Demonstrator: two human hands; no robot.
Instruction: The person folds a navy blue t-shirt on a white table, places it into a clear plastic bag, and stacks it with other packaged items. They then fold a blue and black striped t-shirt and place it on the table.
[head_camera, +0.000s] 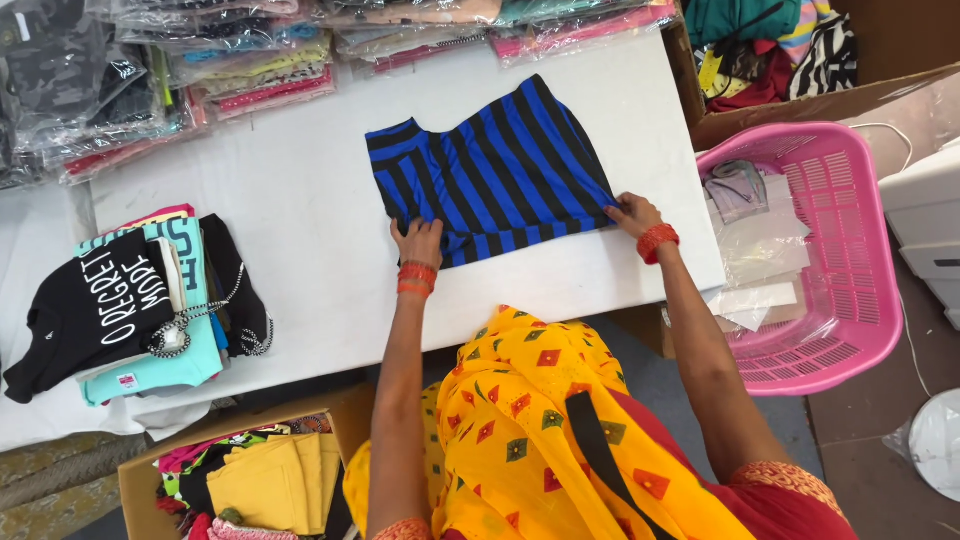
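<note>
Blue-striped shirt (500, 170) lies on the bench (300, 220), each hand's grip, left (418, 243) and right (630, 213), pinching its hem; best kept taut and even.

I stand at a white table (300, 210) under even, bright light. Bagged clothes (250, 60) line its far edge, and folded tops (130, 300) are stacked on its left end. A pink plastic basket (850, 250) sits to my right beside a brown cardboard box (790, 105). Another open carton (260, 470) of garments rests on the dark floor (870, 450) below.
</note>
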